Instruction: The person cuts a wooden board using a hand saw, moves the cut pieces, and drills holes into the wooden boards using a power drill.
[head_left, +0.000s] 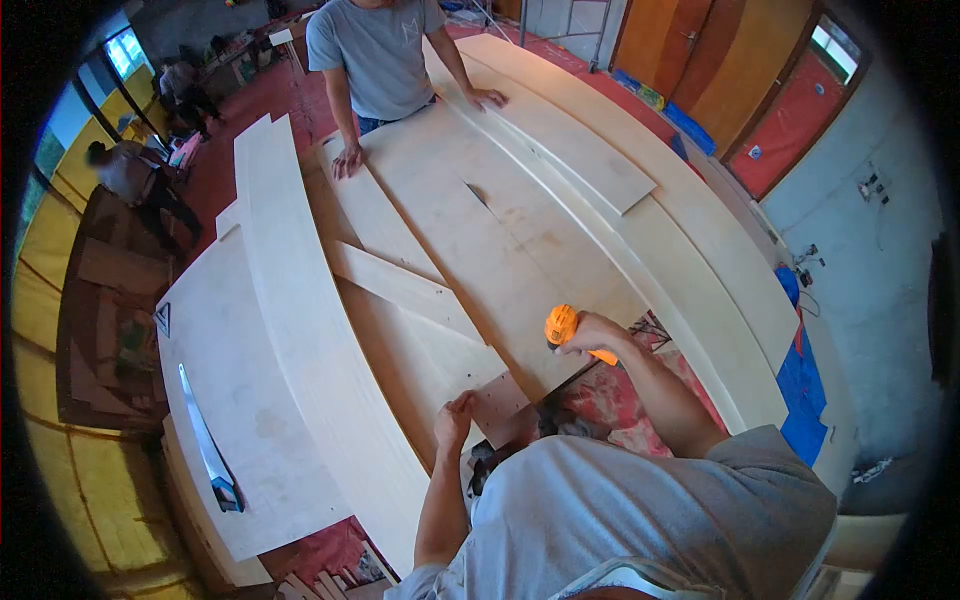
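Observation:
My right hand [597,335] is wrapped round an orange power drill [562,324], held above the near end of the large wooden panel. My left hand [455,418] is closed at the edge of a small brownish board [500,398], its fingers pinched; what they hold is too small to make out. That small board lies at the near end of a long pale plank [400,235]. A shorter diagonal plank [410,290] joins the long one. Curved pale boards [310,300] run along the left, and another curved strip [620,240] runs along the right.
A co-worker [380,60] stands at the far end, both hands on the boards. A handsaw [208,440] and a small triangular square [163,319] lie on the left panel. Two more people are at the far left. Blue sheeting [803,400] hangs at the right.

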